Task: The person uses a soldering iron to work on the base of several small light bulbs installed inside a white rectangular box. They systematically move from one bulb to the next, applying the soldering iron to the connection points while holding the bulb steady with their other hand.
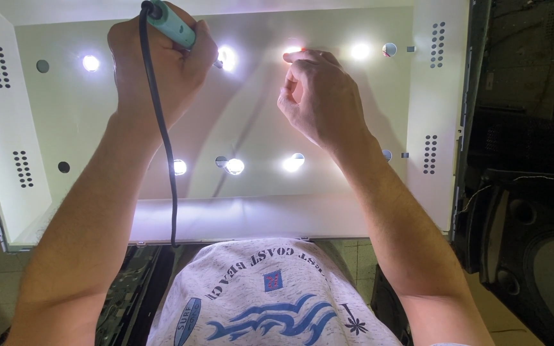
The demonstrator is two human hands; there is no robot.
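Left hand is closed around a teal soldering iron, whose tip is near a lit LED on the white backlight panel. Right hand pinches something small, too small to identify. Further right stand dark speakers. The black cord could probably snag and pull the tip aside.

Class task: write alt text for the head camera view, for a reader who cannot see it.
The left hand grips a teal soldering iron beside a glowing light on a white backlight panel. The right hand pinches near another light.
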